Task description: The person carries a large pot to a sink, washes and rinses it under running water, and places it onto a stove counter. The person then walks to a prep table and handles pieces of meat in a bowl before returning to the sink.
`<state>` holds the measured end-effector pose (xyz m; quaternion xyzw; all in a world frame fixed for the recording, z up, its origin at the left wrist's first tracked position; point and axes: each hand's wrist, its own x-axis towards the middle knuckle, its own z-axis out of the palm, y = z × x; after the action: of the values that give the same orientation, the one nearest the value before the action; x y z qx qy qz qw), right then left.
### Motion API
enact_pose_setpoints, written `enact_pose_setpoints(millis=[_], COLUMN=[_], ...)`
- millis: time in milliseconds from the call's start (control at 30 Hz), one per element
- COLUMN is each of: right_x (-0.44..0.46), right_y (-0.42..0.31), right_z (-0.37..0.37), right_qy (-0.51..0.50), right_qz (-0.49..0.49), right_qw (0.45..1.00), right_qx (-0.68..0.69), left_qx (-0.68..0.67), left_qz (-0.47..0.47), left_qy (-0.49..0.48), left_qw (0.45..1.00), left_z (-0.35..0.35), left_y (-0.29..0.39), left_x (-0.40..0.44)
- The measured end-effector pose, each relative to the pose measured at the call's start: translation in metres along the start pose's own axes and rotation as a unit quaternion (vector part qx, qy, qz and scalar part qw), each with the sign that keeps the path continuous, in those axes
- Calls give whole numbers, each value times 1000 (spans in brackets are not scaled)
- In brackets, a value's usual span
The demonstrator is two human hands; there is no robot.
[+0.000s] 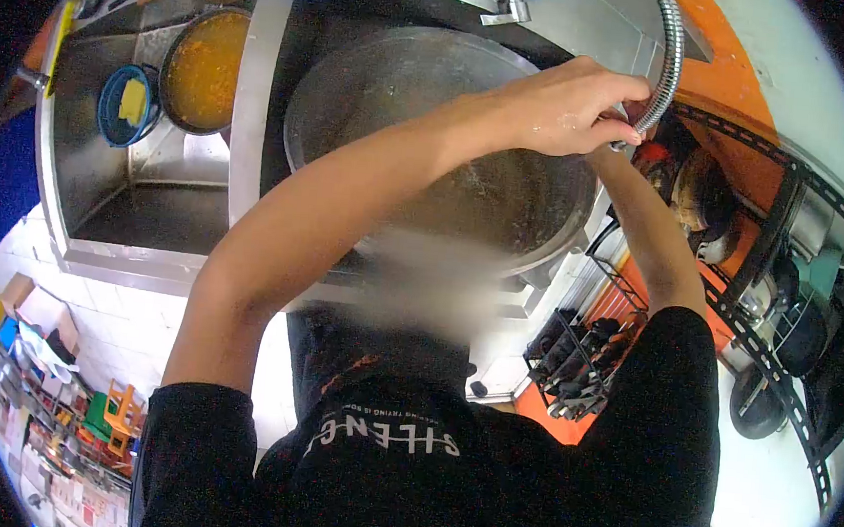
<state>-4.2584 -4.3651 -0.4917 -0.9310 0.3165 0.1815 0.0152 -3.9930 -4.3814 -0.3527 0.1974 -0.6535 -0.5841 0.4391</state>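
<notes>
Over at the right side of that big round pan [386, 80], your left hand [582, 108] is up against the flexible metal hose [670, 46], fingers bent inward and thumb opposite, close to where the hose ends. Looks like a grip to me, but part of it is hidden, so I can't tell if they're really wrapped around it. Your right forearm [650, 216] comes up to the same spot, and the right hand is mostly tucked behind the left, so clenched or loose, no clue.

Few tips for handling that hose. It hangs from the top right and ends near the pan's right rim, so I'd aim the end down and inward; any water should then land in the pan and not on the rack of utensils [581, 368] below. Your left hand looks wet, and bare metal gets slippery, so a firm hold right behind the tip is probably safer than a pinch. Let the curve stay wide too, a tight bend tends to fight you.

Also, your left arm stretches right across the pan. Shifting your body a bit to the right would likely save your shoulder and open up your view. Plus I'd mind the next basin [152, 205] on the left: the orange liquid [209, 67] and yellow sponge [134, 103] over there don't need stray spray.
</notes>
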Motion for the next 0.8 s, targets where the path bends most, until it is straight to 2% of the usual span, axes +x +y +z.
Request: enact_pose_setpoints(millis=[100,200,233,267,300,333,400,433,500,600,633,700,800], right_x=[-4,-20,-19,-18,-11,-4,7,6,7,22,31,46,34], right_y=[-30,-62,-77,-93,-104,-109,-116,-114,-89,-33,-21,-10,-30], right_z=[-10,-46,-75,-104,-136,-163,-197,-190,-141,-48,-29,-14,-24], right_qy=[55,-12,-101,-188,-347,-344,-472,-475,-436,-251,-228,-245,-390], right_qz=[69,136,157,181,224,221,161,161,153,98,71,19,-54], right_qw=[985,965,965,954,908,910,864,862,886,962,971,969,917], right_qx=[-145,-223,-184,-145,-62,-64,67,67,-19,-42,-28,17,61], left_qx=[61,74,76,80,83,57,31,40,49,40,48,48,65], left_qz=[6,34,57,30,31,19,8,13,18,18,8,-11,5], left_qy=[-26,-14,-4,-19,-15,-20,-27,-35,-35,-41,-39,-37,-7], left_qw=[998,997,995,996,996,998,999,999,998,998,998,998,998], left_z=[-8,-7,-6,-7,-9,-10,-16,-19,-22,-26,-27,-24,-13], left_y=[-2,-11,-12,-9,-8,-7,-5,-2,0,-2,0,-4,-14], left_x=[-4,-6,-6,-7,-8,-9,-11,-12,-15,-22,-23,-24,-19])
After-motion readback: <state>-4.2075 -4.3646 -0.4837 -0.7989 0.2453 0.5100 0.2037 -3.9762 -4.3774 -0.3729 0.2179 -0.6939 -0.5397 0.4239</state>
